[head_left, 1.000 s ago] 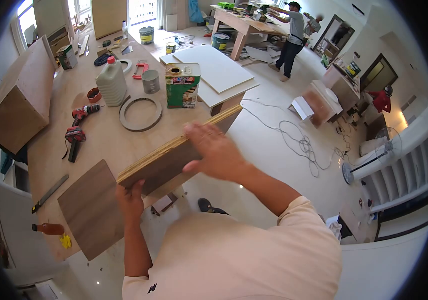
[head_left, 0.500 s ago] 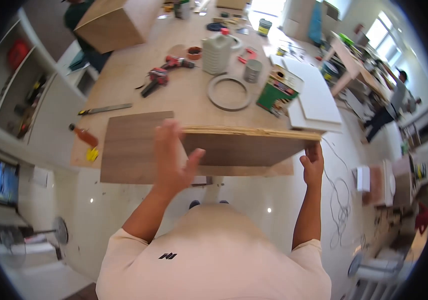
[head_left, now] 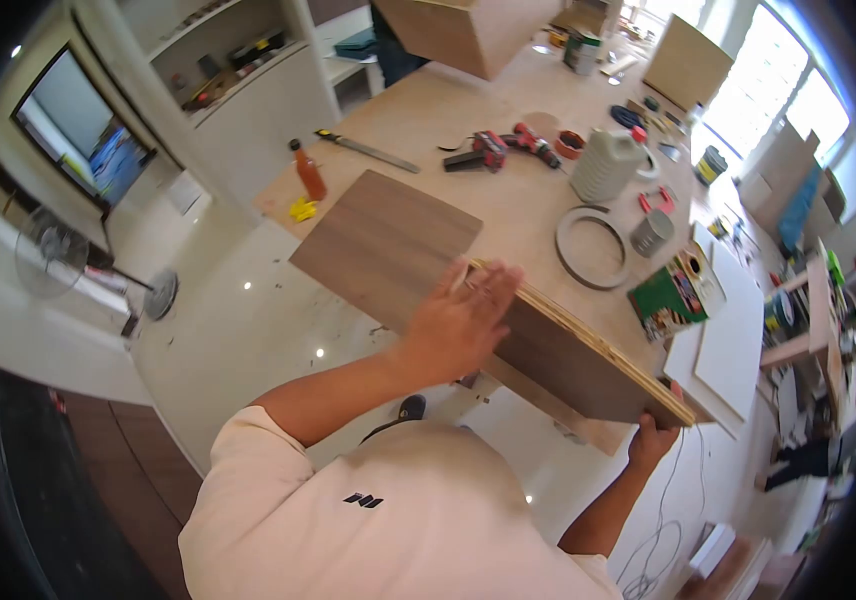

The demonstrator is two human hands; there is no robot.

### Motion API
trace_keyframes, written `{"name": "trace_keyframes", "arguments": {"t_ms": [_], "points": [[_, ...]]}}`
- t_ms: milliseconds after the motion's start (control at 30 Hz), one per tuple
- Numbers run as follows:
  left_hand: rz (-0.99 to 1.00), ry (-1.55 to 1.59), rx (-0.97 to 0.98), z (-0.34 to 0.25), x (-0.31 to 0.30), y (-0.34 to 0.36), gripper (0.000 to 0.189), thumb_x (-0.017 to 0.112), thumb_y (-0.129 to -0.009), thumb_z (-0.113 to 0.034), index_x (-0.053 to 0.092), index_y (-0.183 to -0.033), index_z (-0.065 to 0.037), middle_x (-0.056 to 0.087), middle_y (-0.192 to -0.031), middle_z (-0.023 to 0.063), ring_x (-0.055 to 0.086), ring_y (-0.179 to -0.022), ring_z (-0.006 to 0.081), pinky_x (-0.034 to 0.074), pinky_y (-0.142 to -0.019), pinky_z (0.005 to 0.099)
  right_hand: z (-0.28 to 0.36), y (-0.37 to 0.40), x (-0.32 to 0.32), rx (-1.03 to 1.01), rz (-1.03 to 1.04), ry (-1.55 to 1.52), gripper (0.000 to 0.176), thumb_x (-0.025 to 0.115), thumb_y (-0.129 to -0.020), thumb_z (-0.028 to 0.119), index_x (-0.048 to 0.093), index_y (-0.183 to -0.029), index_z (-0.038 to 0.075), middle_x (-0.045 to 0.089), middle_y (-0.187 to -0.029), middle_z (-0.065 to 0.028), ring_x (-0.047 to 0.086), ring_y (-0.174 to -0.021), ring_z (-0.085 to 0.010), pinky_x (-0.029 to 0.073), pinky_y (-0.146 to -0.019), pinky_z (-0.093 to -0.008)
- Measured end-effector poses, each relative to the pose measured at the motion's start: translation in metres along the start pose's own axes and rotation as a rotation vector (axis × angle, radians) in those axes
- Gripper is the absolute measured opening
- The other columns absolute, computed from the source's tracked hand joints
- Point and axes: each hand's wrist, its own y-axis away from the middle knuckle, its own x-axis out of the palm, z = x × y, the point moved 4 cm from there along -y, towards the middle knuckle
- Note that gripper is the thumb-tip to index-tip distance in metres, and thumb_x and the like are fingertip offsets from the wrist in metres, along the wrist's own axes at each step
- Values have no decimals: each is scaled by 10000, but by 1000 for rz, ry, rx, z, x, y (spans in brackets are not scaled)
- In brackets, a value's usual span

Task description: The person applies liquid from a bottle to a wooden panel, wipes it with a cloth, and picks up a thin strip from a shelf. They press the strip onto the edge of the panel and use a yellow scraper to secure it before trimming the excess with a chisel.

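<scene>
Nearest to me, I saw the pale shirt [head_left: 378,540] of the person wearing the camera, and just ahead of it one dark shoe [head_left: 411,408] on the floor. The left hand [head_left: 463,320] lay across the layered upper edge of a dark-faced panel [head_left: 578,370], close to the panel's left end; its fingers were stretched out and blurred, and I could not tell how hard they pressed. The right hand [head_left: 653,440] had the other end pinched, thumb on the near face and fingers behind. From where I watched, the panel stood on edge along the near side of the table [head_left: 428,105], slanting down to the right; I could not tell what its lower edge rested on.

Just to its left, a brown board [head_left: 388,240] lay flat, partly overhanging the table's edge. Past the panel I made out a grey ring [head_left: 562,250], a green can [head_left: 670,300] and a small grey tin [head_left: 653,233]. Farther up the tabletop were an orange-brown bottle [head_left: 308,175], a red-and-black drill [head_left: 491,150] and a whitish jug [head_left: 608,165] with a red cap. Well beyond them, a wooden box [head_left: 463,35] sat at the far side.
</scene>
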Motion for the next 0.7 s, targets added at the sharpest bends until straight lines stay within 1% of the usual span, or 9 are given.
{"name": "trace_keyframes", "arguments": {"t_ms": [100,133,233,300,367,433,533,600,700], "points": [[-27,-22,-220,35,-15,19,844,701,-823,-202,218,-1486,-5,497,-1392,152,439,-1322,313,293,-1115,464,-37,0,-28,80,-20,89,698,599,-677,-69,457,-1360,-32,599,-1201,-120,589,-1095,-242,475,-957,-352],[-19,37,-320,50,-18,29,843,690,-836,-205,199,-1493,-12,492,-1397,158,444,-1315,323,307,-1106,458,-40,1,-32,127,-38,60,687,600,-666,-51,459,-1338,-43,581,-1239,-145,564,-1151,-273,452,-1001,-378],[-7,199,-584,97,-35,65,825,661,-870,-213,167,-1507,-39,494,-1394,177,470,-1285,350,351,-1074,438,-36,-2,-24,5,-78,-115,698,810,-737,203,483,-1308,-32,566,-1278,-140,527,-1185,-272,379,-1053,-423],[21,280,-739,123,-53,102,795,647,-885,-218,181,-1510,-63,517,-1369,191,501,-1252,362,385,-1047,422,-18,-6,-27,-79,-11,-100,660,774,-762,159,477,-1318,-33,568,-1280,-148,524,-1190,-283,364,-1063,-435],[12,273,-836,158,-70,149,759,642,-879,-232,234,-1491,-46,563,-1300,214,542,-1204,368,412,-1020,407,12,-13,-31,-133,12,-58,646,782,-764,158,485,-1302,-40,585,-1248,-131,569,-1123,-273,400,-1037,-418],[-41,275,-934,197,-95,199,717,646,-874,-237,295,-1464,-32,598,-1246,225,576,-1164,362,439,-992,398,55,-22,-17,-183,46,22,755,824,-757,278,458,-1335,-43,562,-1283,-147,554,-1153,-291,409,-1035,-436],[-189,290,-1055,256,-135,286,634,658,-872,-219,393,-1411,-17,631,-1197,215,616,-1110,328,478,-935,383,112,-25,40,-313,-76,87,704,745,-808,368,491,-1309,-56,577,-1271,-153,559,-1148,-278,407,-1028,-408],[-306,283,-1086,299,-165,346,566,658,-876,-189,451,-1371,-6,646,-1176,202,641,-1070,293,508,-883,359,136,-21,96,-370,-261,109,692,693,-841,429,512,-1292,-64,587,-1263,-157,563,-1144,-269,406,-1024,-390],[-439,305,-1086,359,-211,421,432,624,-894,-108,520,-1296,10,679,-1085,160,679,-930,219,528,-803,313,165,-9,192,-423,-550,238,707,615,-892,519,545,-1266,-77,602,-1251,-163,568,-1138,-257,404,-1017,-362]]}}
